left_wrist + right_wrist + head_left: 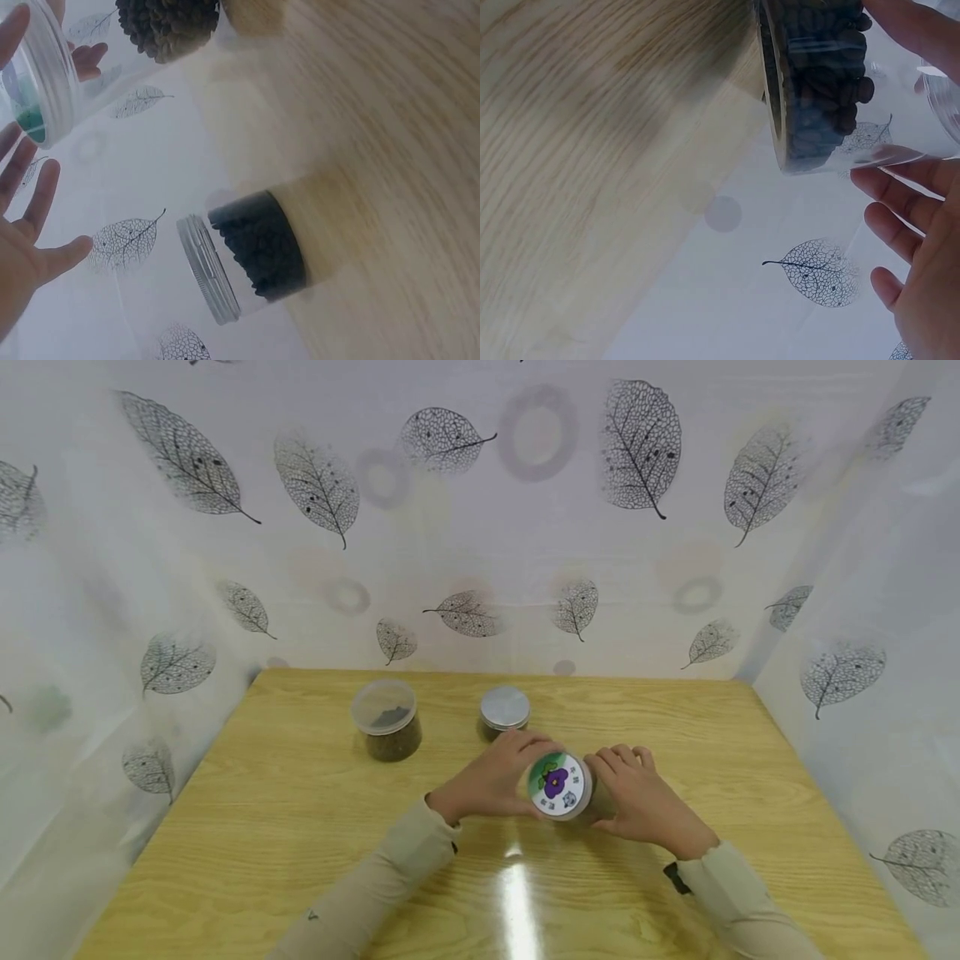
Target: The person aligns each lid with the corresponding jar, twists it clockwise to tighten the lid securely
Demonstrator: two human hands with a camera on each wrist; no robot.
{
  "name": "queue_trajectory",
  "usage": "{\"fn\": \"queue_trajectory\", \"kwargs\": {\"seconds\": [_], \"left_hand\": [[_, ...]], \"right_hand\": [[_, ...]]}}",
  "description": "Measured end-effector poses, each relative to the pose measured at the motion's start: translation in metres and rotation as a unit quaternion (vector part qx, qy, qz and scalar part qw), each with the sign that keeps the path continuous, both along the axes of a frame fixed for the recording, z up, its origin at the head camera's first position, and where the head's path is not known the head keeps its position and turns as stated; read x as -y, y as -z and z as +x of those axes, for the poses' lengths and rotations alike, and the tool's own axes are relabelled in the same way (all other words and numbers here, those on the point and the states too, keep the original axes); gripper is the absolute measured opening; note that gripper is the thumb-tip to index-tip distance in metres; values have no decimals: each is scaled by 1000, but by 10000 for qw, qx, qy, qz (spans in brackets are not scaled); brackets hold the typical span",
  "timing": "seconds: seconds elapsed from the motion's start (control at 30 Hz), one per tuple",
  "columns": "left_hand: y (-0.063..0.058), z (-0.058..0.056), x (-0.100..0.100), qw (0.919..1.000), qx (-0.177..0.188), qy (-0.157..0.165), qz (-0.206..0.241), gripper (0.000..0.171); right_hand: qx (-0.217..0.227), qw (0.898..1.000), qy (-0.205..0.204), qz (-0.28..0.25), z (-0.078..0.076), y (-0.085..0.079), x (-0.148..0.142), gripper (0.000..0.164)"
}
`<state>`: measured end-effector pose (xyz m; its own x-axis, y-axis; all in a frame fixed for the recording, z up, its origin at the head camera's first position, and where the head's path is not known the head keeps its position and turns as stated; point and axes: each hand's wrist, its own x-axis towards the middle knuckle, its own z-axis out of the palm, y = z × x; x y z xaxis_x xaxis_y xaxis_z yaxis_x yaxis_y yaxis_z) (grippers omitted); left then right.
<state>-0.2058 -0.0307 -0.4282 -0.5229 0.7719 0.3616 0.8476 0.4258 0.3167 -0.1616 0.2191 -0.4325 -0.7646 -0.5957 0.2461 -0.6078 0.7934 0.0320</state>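
Observation:
A clear jar (825,82) partly filled with dark bean-like pieces is between my two hands. Its round lid (557,783) carries a purple flower picture on green and white, turned up toward the head camera. My left hand (491,781) holds the lid's left side, thumb at the near edge and fingers at the far one. From the right, my right hand (641,797) grips the jar's body, with thumb and fingers on opposite sides in the right wrist view. The jar's base is close over the wooden table in both wrist views.
Just beyond my left hand stands a metal-lidded jar (505,706) of dark pieces. Another clear jar (393,739) with a whitish see-through top stands farther left. The wooden table (262,827) meets leaf-printed sheeting (480,543) at the back and sides.

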Motion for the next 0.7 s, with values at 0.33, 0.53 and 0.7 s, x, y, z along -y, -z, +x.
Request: {"fn": "queue_trajectory", "kwargs": {"seconds": [0.33,0.53,0.7], "left_hand": [[-4,-2,1,9996,-50,211,-204,98],[-4,5,0,9994,-82,-168,-292,107],[-4,19,-5,9938,-274,-1038,-304,111]], "right_hand": [[-37,9999,-107,-7,-1,-2,2,90],[-19,10000,-60,58,-2,-1,2,90],[-66,9999,-32,106,-2,0,1,91]]}}
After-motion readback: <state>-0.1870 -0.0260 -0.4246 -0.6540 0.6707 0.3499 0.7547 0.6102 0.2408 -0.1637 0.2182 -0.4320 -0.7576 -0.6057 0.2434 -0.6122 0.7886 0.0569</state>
